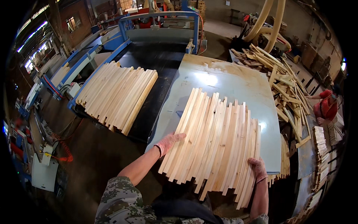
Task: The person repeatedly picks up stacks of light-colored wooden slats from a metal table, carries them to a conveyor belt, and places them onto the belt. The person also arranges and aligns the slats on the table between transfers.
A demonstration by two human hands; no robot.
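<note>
A wide row of pale wooden strips (212, 142) lies side by side over the near part of a grey metal sheet tabletop (223, 76), its uneven near ends jutting past the edge toward me. My left hand (169, 143), in a pinkish knit glove, presses against the row's left side. On the opposite side, my gloved right hand (258, 168) closes against the outermost strips. Between them the strips are squeezed together; fingers under the wood are hidden. A second row of similar strips (117, 95) rests on the black conveyor belt (149, 56) to the left.
A blue machine frame (160, 15) spans the belt's far end. Loose wood offcuts (289, 89) are heaped at the right, below pale flexible ducts (261, 22). A person in red (326, 106) stands at far right beside stacked strips (320, 149). A red coiled hose (67, 151) hangs at left.
</note>
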